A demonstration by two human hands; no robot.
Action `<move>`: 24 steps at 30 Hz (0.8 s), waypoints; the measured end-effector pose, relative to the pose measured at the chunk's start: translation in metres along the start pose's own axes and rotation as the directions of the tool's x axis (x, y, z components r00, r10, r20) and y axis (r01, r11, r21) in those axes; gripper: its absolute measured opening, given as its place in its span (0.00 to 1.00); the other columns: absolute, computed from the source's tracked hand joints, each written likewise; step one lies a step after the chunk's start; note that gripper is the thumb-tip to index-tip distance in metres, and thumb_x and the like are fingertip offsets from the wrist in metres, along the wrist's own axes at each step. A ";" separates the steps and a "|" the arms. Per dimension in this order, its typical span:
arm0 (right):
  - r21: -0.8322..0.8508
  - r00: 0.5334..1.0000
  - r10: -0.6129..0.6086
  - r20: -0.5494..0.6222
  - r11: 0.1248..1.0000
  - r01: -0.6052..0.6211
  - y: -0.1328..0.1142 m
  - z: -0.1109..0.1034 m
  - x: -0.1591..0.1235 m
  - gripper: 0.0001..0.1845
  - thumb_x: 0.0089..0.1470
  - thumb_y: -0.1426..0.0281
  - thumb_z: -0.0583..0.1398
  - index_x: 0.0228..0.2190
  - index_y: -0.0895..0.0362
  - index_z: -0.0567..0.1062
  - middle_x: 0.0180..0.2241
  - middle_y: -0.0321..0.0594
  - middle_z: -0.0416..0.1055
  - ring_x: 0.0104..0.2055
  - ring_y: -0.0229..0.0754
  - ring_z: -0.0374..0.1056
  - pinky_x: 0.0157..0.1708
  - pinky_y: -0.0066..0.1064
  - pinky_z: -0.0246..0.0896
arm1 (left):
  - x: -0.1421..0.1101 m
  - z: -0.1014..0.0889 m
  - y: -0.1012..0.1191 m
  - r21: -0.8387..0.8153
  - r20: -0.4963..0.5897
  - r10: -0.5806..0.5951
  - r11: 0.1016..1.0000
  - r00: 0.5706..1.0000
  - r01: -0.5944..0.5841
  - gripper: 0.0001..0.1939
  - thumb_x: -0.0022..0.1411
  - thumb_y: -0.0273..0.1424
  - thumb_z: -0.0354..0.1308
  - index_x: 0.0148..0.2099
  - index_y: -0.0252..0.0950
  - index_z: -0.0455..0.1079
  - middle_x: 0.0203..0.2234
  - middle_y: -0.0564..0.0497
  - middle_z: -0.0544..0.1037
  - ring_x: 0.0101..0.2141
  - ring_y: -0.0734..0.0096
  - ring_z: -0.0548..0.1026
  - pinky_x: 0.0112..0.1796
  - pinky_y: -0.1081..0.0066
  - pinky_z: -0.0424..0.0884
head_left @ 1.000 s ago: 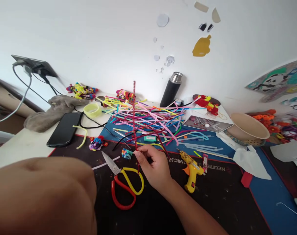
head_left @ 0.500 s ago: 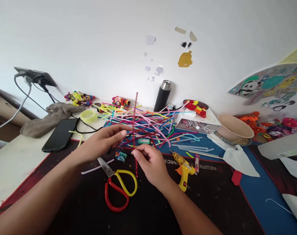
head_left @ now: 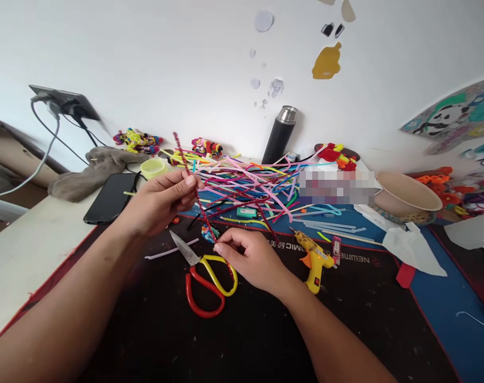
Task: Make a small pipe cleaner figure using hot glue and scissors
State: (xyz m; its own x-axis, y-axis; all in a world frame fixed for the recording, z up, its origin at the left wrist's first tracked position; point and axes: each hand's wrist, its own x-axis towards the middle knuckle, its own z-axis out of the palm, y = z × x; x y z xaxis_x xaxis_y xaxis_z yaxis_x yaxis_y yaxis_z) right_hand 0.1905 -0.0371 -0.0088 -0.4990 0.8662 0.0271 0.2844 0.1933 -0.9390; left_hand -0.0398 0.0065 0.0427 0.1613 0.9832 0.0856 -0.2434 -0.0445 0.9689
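Note:
A red tinsel pipe cleaner slants between my two hands above the dark mat. My left hand pinches it toward its upper part, and a free length sticks up past the thumb. Lower down, my right hand grips it between thumb and fingers, with a short tail hanging below. Under the hands lie scissors with one red and one yellow handle. A small blue and multicoloured twisted piece sits just behind the pipe cleaner. Beyond is a heap of coloured pipe cleaners, some of them red tinsel.
A yellow glue gun lies right of my right hand. At left are a black phone and a roll of tape. A black flask stands by the wall, and a beige bowl sits at right.
My left hand has closed on the upper part of the red pipe cleaner, which now leans left instead of standing upright. The view has shifted, too.

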 end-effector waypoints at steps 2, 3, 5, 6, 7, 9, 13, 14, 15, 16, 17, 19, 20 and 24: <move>0.013 1.000 0.000 -0.004 1.000 0.000 -0.001 -0.001 0.000 0.11 0.67 0.62 0.63 0.34 0.53 0.81 0.29 0.34 0.77 0.28 0.39 0.67 0.30 0.30 0.59 | 0.000 0.001 0.000 -0.012 -0.019 -0.002 1.000 1.000 0.002 0.20 0.60 0.43 0.77 0.32 0.32 0.76 0.20 0.58 0.65 0.22 0.80 0.58 0.24 0.74 0.52; 0.024 1.000 0.000 -0.006 1.000 0.000 -0.001 -0.001 0.001 0.12 0.67 0.61 0.64 0.35 0.53 0.82 0.30 0.35 0.77 0.29 0.39 0.68 0.30 0.30 0.59 | -0.001 0.002 0.000 -0.022 -0.017 -0.011 1.000 1.000 0.011 0.20 0.60 0.43 0.77 0.32 0.32 0.76 0.19 0.57 0.66 0.22 0.80 0.59 0.23 0.74 0.53; 0.046 1.000 0.002 -0.010 0.999 -0.001 0.000 -0.001 0.001 0.13 0.68 0.58 0.64 0.36 0.54 0.82 0.30 0.35 0.77 0.29 0.39 0.67 0.30 0.30 0.60 | -0.002 0.005 0.000 -0.027 0.009 -0.051 0.998 0.999 0.052 0.20 0.60 0.44 0.77 0.33 0.33 0.77 0.19 0.56 0.69 0.21 0.79 0.62 0.23 0.75 0.56; 0.058 1.000 0.004 -0.012 0.998 -0.003 0.000 -0.001 0.001 0.15 0.68 0.56 0.64 0.37 0.54 0.82 0.30 0.35 0.77 0.29 0.38 0.67 0.30 0.30 0.59 | -0.003 0.006 -0.001 -0.013 0.027 -0.079 0.997 0.997 0.079 0.21 0.60 0.46 0.77 0.34 0.33 0.78 0.20 0.56 0.71 0.22 0.78 0.64 0.23 0.75 0.59; 0.069 1.000 0.006 -0.018 0.998 -0.005 0.001 -0.001 0.001 0.16 0.68 0.55 0.64 0.37 0.54 0.82 0.29 0.35 0.76 0.28 0.38 0.66 0.29 0.30 0.59 | -0.004 0.007 -0.003 0.013 0.048 -0.107 0.994 0.993 0.107 0.21 0.59 0.47 0.77 0.34 0.34 0.78 0.20 0.54 0.72 0.22 0.76 0.66 0.23 0.75 0.61; 0.083 0.999 0.003 -0.043 0.997 0.000 0.002 -0.001 0.001 0.17 0.67 0.53 0.64 0.37 0.54 0.82 0.28 0.35 0.76 0.27 0.38 0.65 0.28 0.30 0.58 | -0.006 0.011 -0.006 0.099 0.087 -0.146 0.986 0.985 0.137 0.22 0.59 0.49 0.77 0.33 0.34 0.79 0.22 0.52 0.75 0.23 0.74 0.68 0.24 0.74 0.65; 0.062 0.995 -0.026 -0.093 0.998 0.032 0.002 -0.003 0.001 0.16 0.67 0.54 0.65 0.35 0.54 0.82 0.28 0.34 0.75 0.27 0.38 0.65 0.27 0.30 0.57 | -0.010 0.014 -0.013 0.294 0.180 -0.183 0.948 0.966 0.125 0.22 0.62 0.50 0.73 0.31 0.35 0.79 0.24 0.50 0.78 0.24 0.72 0.69 0.27 0.72 0.68; 0.047 0.995 -0.035 -0.095 0.998 0.040 0.001 -0.003 0.001 0.16 0.67 0.55 0.65 0.34 0.54 0.82 0.28 0.34 0.75 0.27 0.38 0.65 0.27 0.30 0.57 | -0.010 0.013 -0.014 0.321 0.199 -0.185 0.940 0.962 0.115 0.22 0.64 0.50 0.72 0.31 0.35 0.79 0.24 0.50 0.78 0.25 0.72 0.69 0.27 0.72 0.68; 0.034 0.994 -0.043 -0.096 0.998 0.046 0.000 -0.004 0.001 0.16 0.67 0.56 0.65 0.33 0.54 0.82 0.28 0.34 0.75 0.27 0.39 0.65 0.28 0.30 0.57 | -0.010 0.010 -0.015 0.339 0.214 -0.188 0.935 0.959 0.108 0.22 0.66 0.49 0.70 0.32 0.35 0.80 0.25 0.49 0.78 0.25 0.72 0.69 0.28 0.72 0.68; 0.024 0.994 -0.050 -0.097 0.998 0.052 -0.001 -0.004 0.001 0.16 0.67 0.56 0.64 0.32 0.53 0.82 0.28 0.35 0.76 0.28 0.39 0.66 0.28 0.30 0.57 | -0.010 0.006 -0.015 0.351 0.222 -0.185 0.931 0.957 0.099 0.21 0.67 0.49 0.69 0.33 0.35 0.80 0.26 0.49 0.78 0.26 0.72 0.69 0.29 0.72 0.69; 0.020 0.993 -0.056 -0.103 0.998 0.058 -0.002 -0.005 0.001 0.17 0.67 0.56 0.64 0.31 0.53 0.81 0.28 0.35 0.76 0.29 0.40 0.67 0.28 0.30 0.58 | -0.010 0.001 -0.014 0.361 0.228 -0.180 0.928 0.957 0.089 0.20 0.68 0.48 0.68 0.36 0.35 0.81 0.27 0.49 0.79 0.26 0.71 0.70 0.30 0.71 0.69; 0.045 0.988 -0.057 -0.142 0.997 0.064 -0.004 -0.006 0.001 0.18 0.67 0.55 0.64 0.30 0.53 0.81 0.27 0.36 0.76 0.29 0.40 0.67 0.28 0.30 0.58 | -0.009 -0.011 -0.008 0.386 0.231 -0.145 0.921 0.962 0.047 0.20 0.66 0.49 0.70 0.46 0.36 0.82 0.30 0.49 0.79 0.29 0.68 0.71 0.31 0.71 0.69; 0.076 0.984 -0.049 -0.171 0.995 0.062 -0.005 -0.007 0.001 0.19 0.67 0.53 0.64 0.30 0.53 0.81 0.26 0.36 0.75 0.28 0.40 0.66 0.28 0.30 0.58 | -0.009 -0.016 -0.004 0.411 0.246 -0.134 0.911 0.960 0.022 0.23 0.63 0.48 0.72 0.52 0.37 0.81 0.32 0.49 0.78 0.31 0.67 0.72 0.32 0.70 0.69; 0.256 0.961 0.037 -0.273 0.966 0.035 -0.002 -0.011 0.004 0.26 0.64 0.44 0.64 0.30 0.54 0.81 0.20 0.31 0.64 0.21 0.36 0.56 0.22 0.29 0.50 | -0.009 -0.024 0.015 0.682 0.233 -0.243 0.731 0.941 0.020 0.30 0.53 0.49 0.77 0.54 0.41 0.81 0.32 0.52 0.75 0.34 0.62 0.72 0.33 0.70 0.68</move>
State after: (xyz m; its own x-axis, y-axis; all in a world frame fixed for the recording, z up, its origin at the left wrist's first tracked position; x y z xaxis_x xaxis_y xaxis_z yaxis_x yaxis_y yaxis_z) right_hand 0.1966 -0.0287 -0.0028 -0.2455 0.9657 0.0846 0.0474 0.0991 -0.9939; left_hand -0.0678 0.0014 0.0504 0.4342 0.8952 -0.1010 0.4779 -0.1338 0.8682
